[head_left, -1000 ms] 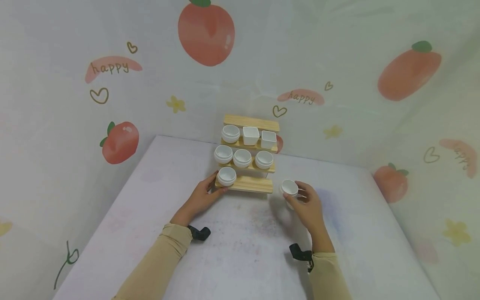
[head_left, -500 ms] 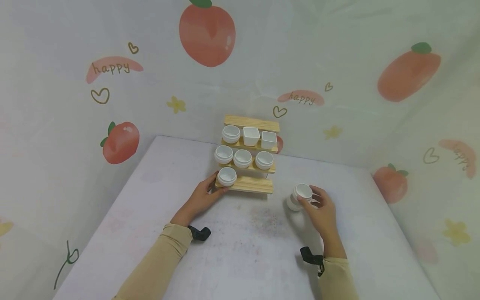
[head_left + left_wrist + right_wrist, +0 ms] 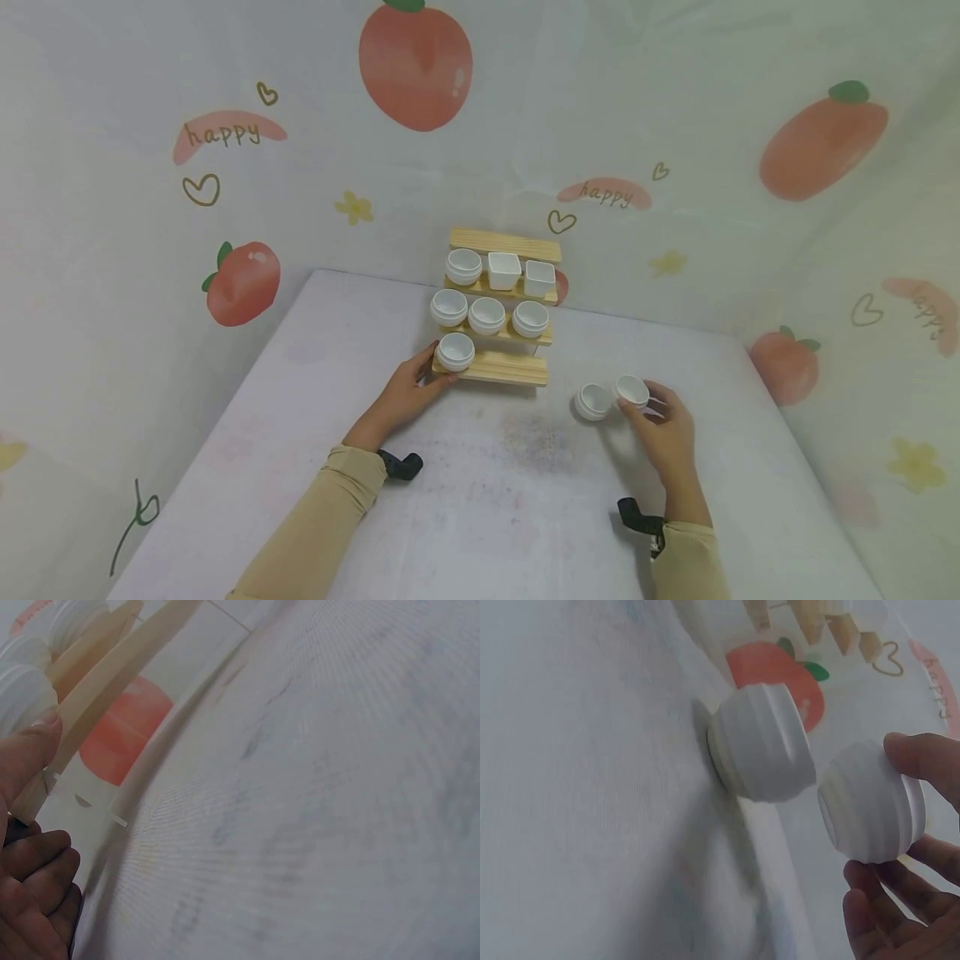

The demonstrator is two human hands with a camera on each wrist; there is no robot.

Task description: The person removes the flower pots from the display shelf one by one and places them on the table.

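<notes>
My right hand pinches a small white round pot by its sides, thumb on one side and fingers on the other. The right wrist view shows the ribbed wall of this held pot, raised off the table. A similar white pot stands upright on the table just to its left. My left hand grips the left end of the bottom board of a tiered wooden rack. Its thumb lies at the board's front edge, beside a round white pot on that board; its other fingers are curled beneath.
On the rack's middle board sit three round pots. The board above carries a round pot and two square pots. A fruit-printed cloth wall rises close behind the rack. White cloth covers the table.
My right hand has moved right and nearer with its pot. The standing pot, earlier largely hidden behind the held one, now shows separately. My left hand stays on the rack.
</notes>
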